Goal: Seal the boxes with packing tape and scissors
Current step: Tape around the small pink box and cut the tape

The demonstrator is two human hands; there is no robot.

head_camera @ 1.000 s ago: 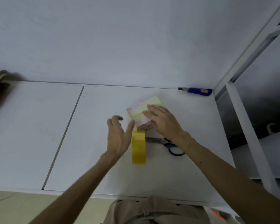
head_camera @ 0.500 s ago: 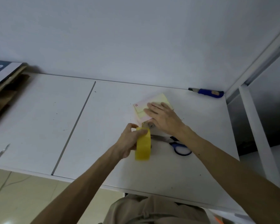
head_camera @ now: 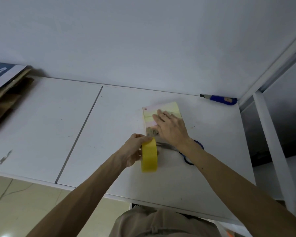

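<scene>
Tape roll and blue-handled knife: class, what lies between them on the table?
In the head view, the small box lies between the yellow tape roll and the blue-handled knife, with the right hand pressing flat on its top.

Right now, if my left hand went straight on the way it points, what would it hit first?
Probably the near end of the box, close beside your right hand. The left hand, gripping the tape roll, looks nearly in contact with it.

box: yellow-pink, closed | tape roll: yellow, on edge | scissors: blue-handled, flat
</scene>
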